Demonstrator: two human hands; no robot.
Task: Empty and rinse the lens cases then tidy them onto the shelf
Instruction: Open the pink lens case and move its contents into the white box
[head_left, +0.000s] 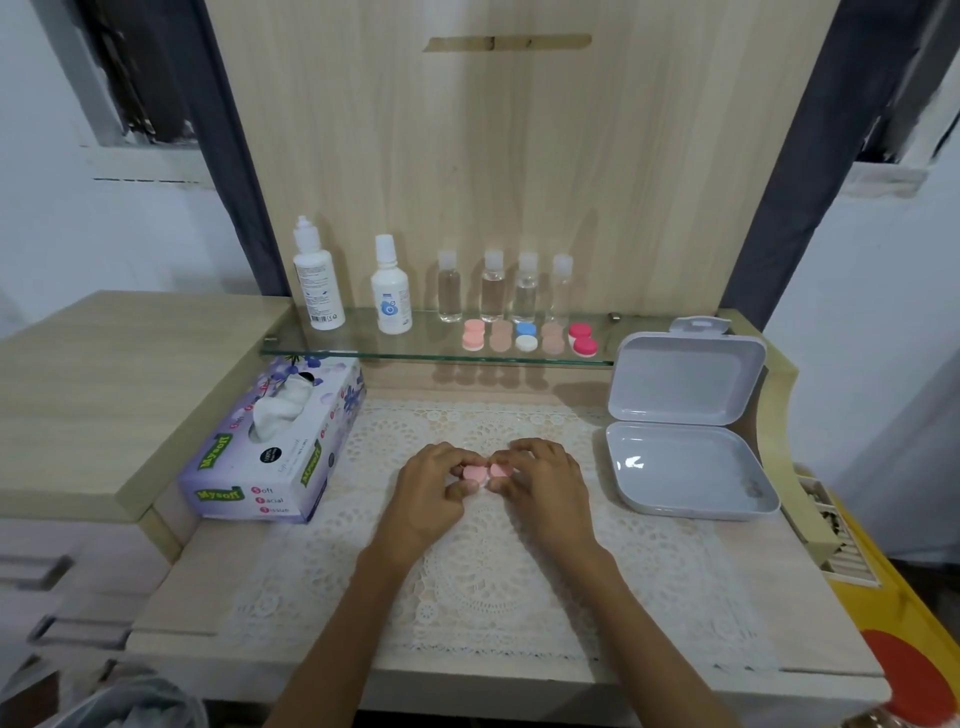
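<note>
A tissue box (275, 447) bounds the lace mat (483, 582) on its left, an open grey box (685, 467) on its right. Behind the mat a glass shelf (415, 344) juts out; the mat's near corners lie free.

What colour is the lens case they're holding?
The lens case has pink caps on a whitish body; the head view shows it.

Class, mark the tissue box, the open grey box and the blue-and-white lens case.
tissue box (306, 441), head view, its top face.
open grey box (685, 379), head view, inside of raised lid.
blue-and-white lens case (526, 329), head view, blue cap.
</note>
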